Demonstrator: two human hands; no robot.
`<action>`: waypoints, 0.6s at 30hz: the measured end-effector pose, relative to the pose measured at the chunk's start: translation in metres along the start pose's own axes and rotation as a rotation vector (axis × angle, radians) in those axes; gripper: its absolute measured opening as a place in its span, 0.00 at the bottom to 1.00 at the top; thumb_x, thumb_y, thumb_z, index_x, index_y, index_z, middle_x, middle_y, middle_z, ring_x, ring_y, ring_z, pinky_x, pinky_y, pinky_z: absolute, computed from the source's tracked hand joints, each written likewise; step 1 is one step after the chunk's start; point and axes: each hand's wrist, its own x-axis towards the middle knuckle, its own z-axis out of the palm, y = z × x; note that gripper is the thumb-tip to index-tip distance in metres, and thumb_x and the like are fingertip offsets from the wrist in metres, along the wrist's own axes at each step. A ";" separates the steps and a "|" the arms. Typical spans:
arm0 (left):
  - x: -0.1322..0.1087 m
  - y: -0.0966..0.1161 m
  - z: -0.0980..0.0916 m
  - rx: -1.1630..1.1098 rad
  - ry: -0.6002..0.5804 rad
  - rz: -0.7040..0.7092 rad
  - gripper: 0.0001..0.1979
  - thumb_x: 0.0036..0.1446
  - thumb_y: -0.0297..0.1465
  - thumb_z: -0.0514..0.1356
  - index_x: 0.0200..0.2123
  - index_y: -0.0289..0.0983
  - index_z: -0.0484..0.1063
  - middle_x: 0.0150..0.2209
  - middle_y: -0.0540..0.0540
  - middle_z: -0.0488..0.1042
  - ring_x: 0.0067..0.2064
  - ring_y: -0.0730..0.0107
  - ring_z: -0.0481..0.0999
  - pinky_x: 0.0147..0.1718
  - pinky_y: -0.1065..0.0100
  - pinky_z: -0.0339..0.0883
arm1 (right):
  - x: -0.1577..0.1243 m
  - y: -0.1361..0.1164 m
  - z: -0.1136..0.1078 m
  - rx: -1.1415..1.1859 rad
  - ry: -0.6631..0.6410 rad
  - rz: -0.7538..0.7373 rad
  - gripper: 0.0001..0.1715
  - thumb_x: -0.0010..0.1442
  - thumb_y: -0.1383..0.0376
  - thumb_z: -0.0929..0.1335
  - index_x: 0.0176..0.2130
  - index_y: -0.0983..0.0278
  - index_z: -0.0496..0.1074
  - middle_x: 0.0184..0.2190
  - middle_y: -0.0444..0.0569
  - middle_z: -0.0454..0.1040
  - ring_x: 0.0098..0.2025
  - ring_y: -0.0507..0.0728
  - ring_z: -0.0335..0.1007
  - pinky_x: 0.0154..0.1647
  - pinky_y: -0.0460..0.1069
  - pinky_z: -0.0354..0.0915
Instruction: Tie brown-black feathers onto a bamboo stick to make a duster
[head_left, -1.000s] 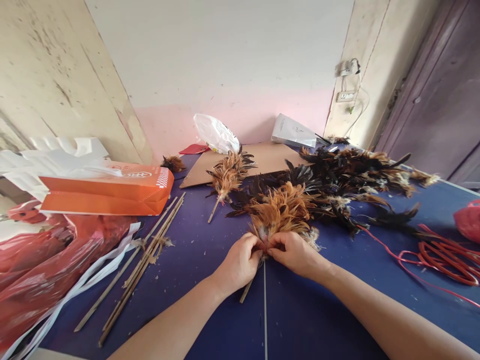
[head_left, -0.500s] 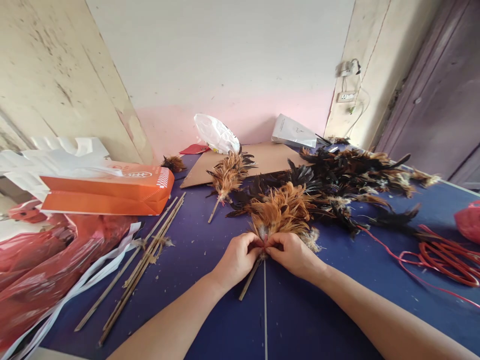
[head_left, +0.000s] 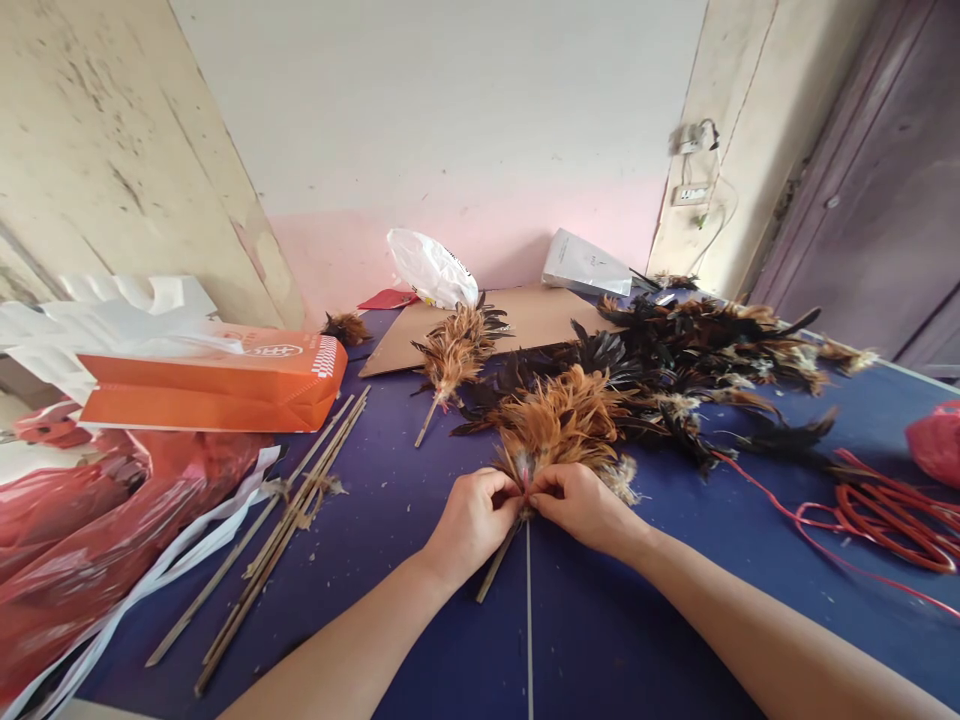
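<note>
A feather duster (head_left: 566, 410) with golden-brown feathers lies on the blue table (head_left: 420, 670), its thin wooden stick (head_left: 495, 568) pointing towards me. Red string (head_left: 526, 476) circles the feathers' base. My left hand (head_left: 472, 520) and my right hand (head_left: 589, 510) meet there, each pinching at the string with thumb and forefinger; the fingers partly cover the tie. Beyond my left hand rests a second duster (head_left: 457, 350), also bound in red at its base. Loose black and brown feathers (head_left: 697, 345) are heaped past my right hand.
Thin sticks (head_left: 292, 530) lie on the left, beside an orange paper bag (head_left: 210, 390) and red plastic bags (head_left: 172, 490). Coiled red string (head_left: 892, 510) lies at the right. Cardboard (head_left: 397, 335), a white plastic bag (head_left: 431, 265) and a grey-white box (head_left: 585, 265) are at the back.
My hands stay at the duster's base with their fingertips a little further apart, and more of the red tie shows between them. Otherwise the scene looks the same.
</note>
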 end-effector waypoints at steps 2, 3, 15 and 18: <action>-0.001 0.000 0.001 0.012 0.000 0.026 0.05 0.48 0.25 0.59 0.22 0.36 0.73 0.25 0.49 0.73 0.28 0.72 0.72 0.29 0.72 0.62 | 0.000 -0.001 0.000 -0.004 0.001 0.008 0.08 0.50 0.66 0.64 0.23 0.65 0.69 0.19 0.41 0.66 0.23 0.49 0.58 0.24 0.43 0.53; -0.002 0.000 0.002 0.018 0.000 0.036 0.06 0.48 0.24 0.58 0.22 0.36 0.73 0.25 0.48 0.73 0.28 0.72 0.72 0.29 0.73 0.62 | -0.001 -0.001 -0.001 -0.006 0.002 0.012 0.08 0.50 0.66 0.64 0.23 0.65 0.69 0.19 0.41 0.66 0.23 0.49 0.58 0.24 0.43 0.53; -0.006 0.004 0.003 0.035 0.002 0.128 0.09 0.48 0.21 0.56 0.26 0.36 0.76 0.28 0.46 0.75 0.31 0.71 0.74 0.32 0.72 0.65 | -0.001 -0.001 -0.001 -0.026 0.010 0.023 0.08 0.49 0.66 0.63 0.23 0.65 0.70 0.19 0.41 0.66 0.23 0.49 0.58 0.23 0.43 0.52; -0.006 0.004 0.003 0.045 0.009 0.121 0.07 0.48 0.23 0.58 0.27 0.36 0.76 0.28 0.46 0.75 0.31 0.70 0.74 0.32 0.72 0.65 | -0.001 0.001 0.001 -0.024 0.014 0.015 0.08 0.49 0.67 0.63 0.23 0.65 0.70 0.19 0.41 0.66 0.23 0.49 0.59 0.24 0.43 0.53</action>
